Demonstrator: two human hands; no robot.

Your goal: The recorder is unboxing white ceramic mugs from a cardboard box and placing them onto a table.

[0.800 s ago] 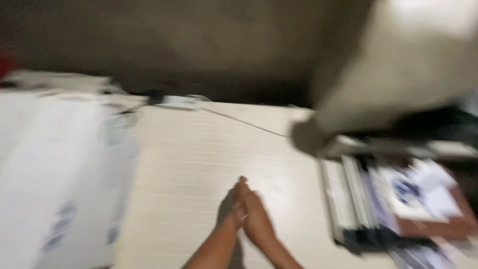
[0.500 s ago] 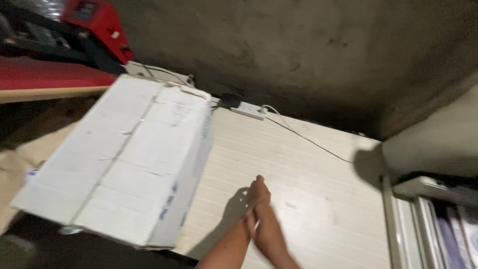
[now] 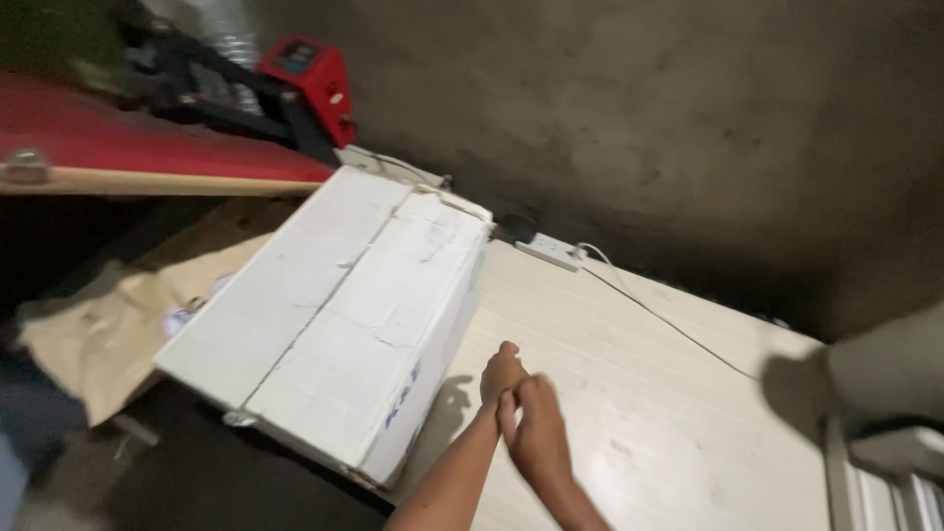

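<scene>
Both hands are pressed together over the pale wooden table (image 3: 629, 393), holding nothing: the left hand (image 3: 500, 374) lies against the right hand (image 3: 536, 438), fingers loosely closed around each other. At nine o'clock from them, just beside, sits a large white cardboard box (image 3: 334, 315), its taped top facing up and one end overhanging the table's edge. At twelve o'clock, near the wall, lies a white power strip (image 3: 553, 253) with a thin cable (image 3: 669, 324) trailing toward three o'clock.
</scene>
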